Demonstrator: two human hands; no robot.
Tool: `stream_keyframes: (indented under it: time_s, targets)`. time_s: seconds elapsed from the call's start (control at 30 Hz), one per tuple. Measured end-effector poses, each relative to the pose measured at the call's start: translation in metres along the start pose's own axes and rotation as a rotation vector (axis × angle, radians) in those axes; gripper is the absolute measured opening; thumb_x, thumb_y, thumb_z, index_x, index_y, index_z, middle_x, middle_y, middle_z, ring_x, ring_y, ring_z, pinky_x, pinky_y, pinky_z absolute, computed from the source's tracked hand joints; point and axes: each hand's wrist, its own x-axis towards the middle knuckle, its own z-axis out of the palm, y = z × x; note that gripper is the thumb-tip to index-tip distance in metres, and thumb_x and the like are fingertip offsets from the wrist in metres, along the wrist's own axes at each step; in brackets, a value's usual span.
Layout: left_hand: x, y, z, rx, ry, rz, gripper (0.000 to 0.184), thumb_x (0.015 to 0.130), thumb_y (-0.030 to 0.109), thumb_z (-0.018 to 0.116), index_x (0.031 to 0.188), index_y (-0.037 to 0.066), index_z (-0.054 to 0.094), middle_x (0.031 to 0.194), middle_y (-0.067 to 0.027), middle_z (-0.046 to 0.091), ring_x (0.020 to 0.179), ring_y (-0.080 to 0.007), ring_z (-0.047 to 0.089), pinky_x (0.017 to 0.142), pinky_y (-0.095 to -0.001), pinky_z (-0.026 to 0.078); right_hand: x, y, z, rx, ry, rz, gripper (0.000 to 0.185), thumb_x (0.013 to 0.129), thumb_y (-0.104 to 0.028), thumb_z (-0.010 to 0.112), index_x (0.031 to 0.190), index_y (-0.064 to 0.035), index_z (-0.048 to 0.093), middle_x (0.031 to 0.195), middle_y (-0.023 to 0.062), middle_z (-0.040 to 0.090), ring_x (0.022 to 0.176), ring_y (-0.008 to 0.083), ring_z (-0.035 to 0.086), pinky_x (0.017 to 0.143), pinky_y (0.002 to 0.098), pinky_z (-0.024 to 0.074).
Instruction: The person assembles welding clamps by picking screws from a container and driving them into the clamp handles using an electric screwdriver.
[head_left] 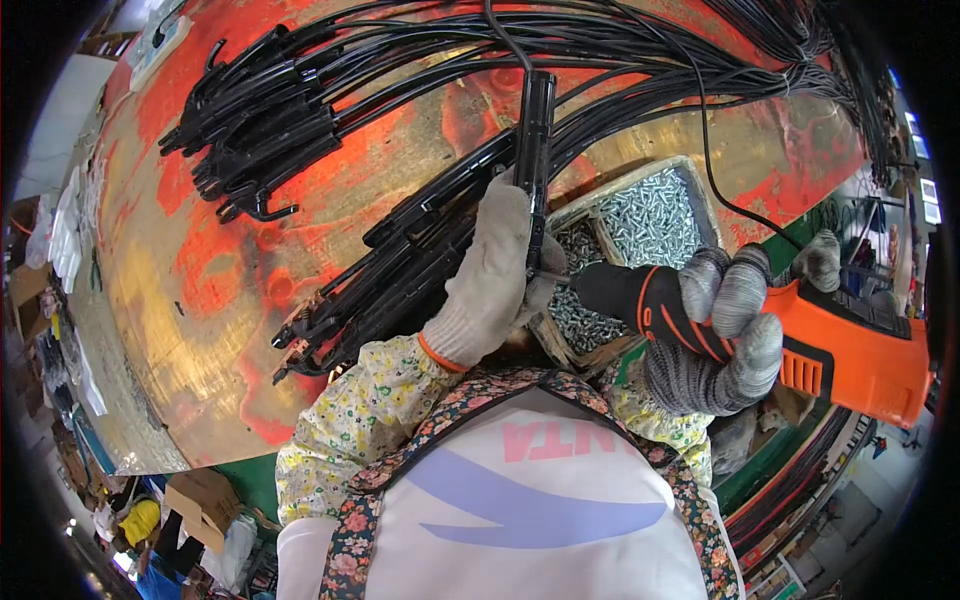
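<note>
My left hand [487, 275], in a white glove, is wrapped round a black plastic handle piece [535, 125] with a cable running from its top. My right hand [725, 330], in a grey striped glove, grips an orange and black power screwdriver [845, 350]. The tool's tip points left at the lower part of the black piece, beside my left fingers; the exact contact is hidden. Just behind the tool lies a divided tray [705, 190] with silvery screws [650, 215] in one part and darker screws [585, 320] in another.
More black handle pieces [410, 260] lie left of my left hand, with another group [270, 130] at the upper left. Bundled black cables [640, 60] cross the back of the red and tan table [200, 330]. A cardboard box [203, 505] stands on the floor at lower left.
</note>
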Motion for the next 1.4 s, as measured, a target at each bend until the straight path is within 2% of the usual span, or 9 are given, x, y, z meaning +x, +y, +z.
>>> stream_keyframes:
  time_s: [0.37,0.53,0.7,0.73,0.8,0.9,0.97,1.03,1.4]
  targets:
    - [0.008,-0.005,-0.011,-0.194,-0.019,-0.204,0.074,0.087,0.076,0.027,0.140,0.026,0.038,0.078,-0.0024,0.052,0.055,-0.0123,0.048,0.048,-0.0254,0.038,0.021,0.010,0.008,-0.093,-0.157,-0.080,0.044,0.089,-0.004,0.055,0.129,-0.0154,0.040,0.074,0.0031,0.051,0.053,0.0086,0.041,0.053,0.0272,0.0399]
    - [0.007,-0.010,-0.007,-0.231,-0.007,-0.054,0.077,0.078,0.084,0.036,0.102,0.012,0.052,0.074,-0.0036,0.053,0.051,-0.0103,0.044,0.042,-0.0257,0.032,0.021,0.009,0.005,-0.141,-0.130,-0.034,0.029,0.087,-0.013,0.058,0.112,-0.0124,0.044,0.070,0.0016,0.049,0.050,0.0086,0.039,0.051,0.0265,0.0380]
    - [0.003,-0.008,0.004,-0.136,0.103,-0.121,0.078,0.074,0.086,0.038,0.100,0.013,0.051,0.073,-0.0025,0.052,0.051,-0.0093,0.044,0.042,-0.0236,0.032,0.029,-0.014,-0.004,-0.026,-0.107,-0.004,0.020,0.086,-0.022,0.062,0.096,-0.0093,0.049,0.065,0.0002,0.048,0.048,0.0087,0.038,0.048,0.0257,0.0361]
    - [0.007,-0.007,-0.008,-0.124,-0.053,-0.212,0.075,0.075,0.083,0.043,0.103,0.013,0.050,0.073,-0.0007,0.052,0.051,-0.0087,0.044,0.042,-0.0229,0.032,0.035,-0.026,-0.007,0.042,-0.127,0.012,0.021,0.086,-0.023,0.063,0.092,-0.0087,0.050,0.064,0.0000,0.048,0.047,0.0087,0.038,0.047,0.0256,0.0357]
    - [-0.004,-0.006,0.006,-0.179,0.029,-0.138,0.054,0.087,0.059,0.055,0.110,0.011,0.047,0.069,0.0018,0.048,0.050,-0.0085,0.042,0.043,-0.0219,0.033,0.046,-0.047,-0.016,0.142,-0.151,0.029,0.023,0.085,-0.027,0.064,0.086,-0.0075,0.051,0.062,-0.0006,0.047,0.046,0.0087,0.037,0.046,0.0253,0.0350]
    - [-0.009,-0.002,0.032,-0.116,0.121,-0.080,0.033,0.090,0.029,0.060,0.113,0.009,0.047,0.069,0.0035,0.046,0.053,-0.0070,0.042,0.047,-0.0200,0.033,0.052,-0.060,-0.047,-0.306,0.333,-0.358,0.019,0.082,-0.014,0.067,0.093,-0.0064,0.053,0.070,0.0027,0.050,0.057,0.0119,0.044,0.056,0.0296,0.0411]
    - [-0.006,-0.005,0.038,-0.120,0.145,-0.072,0.038,0.087,0.015,0.062,0.120,0.008,0.045,0.074,0.0042,0.047,0.056,-0.0055,0.042,0.048,-0.0192,0.034,0.044,-0.064,-0.071,-0.405,0.126,-0.272,0.058,0.086,-0.012,0.064,0.137,-0.0055,0.036,0.076,0.0000,0.045,0.073,0.0148,0.046,0.063,0.0286,0.0402]
    - [-0.004,-0.006,0.024,-0.153,0.050,-0.098,0.047,0.084,0.007,0.065,0.125,0.007,0.043,0.078,0.0045,0.047,0.059,-0.0041,0.042,0.050,-0.0186,0.034,0.043,-0.058,-0.076,-0.450,0.179,-0.321,0.062,0.085,-0.011,0.064,0.139,-0.0038,0.033,0.073,0.0003,0.044,0.068,0.0126,0.044,0.062,0.0277,0.0405]
    - [-0.002,-0.004,0.025,-0.069,-0.049,-0.041,0.057,0.083,0.008,0.065,0.130,0.005,0.034,0.068,0.0007,0.048,0.045,-0.0043,0.038,0.038,-0.0197,0.027,0.031,-0.024,-0.083,-0.396,0.352,-0.288,0.062,0.084,-0.003,0.064,0.138,0.0011,0.033,0.071,0.0026,0.049,0.063,0.0118,0.044,0.060,0.0315,0.0419]
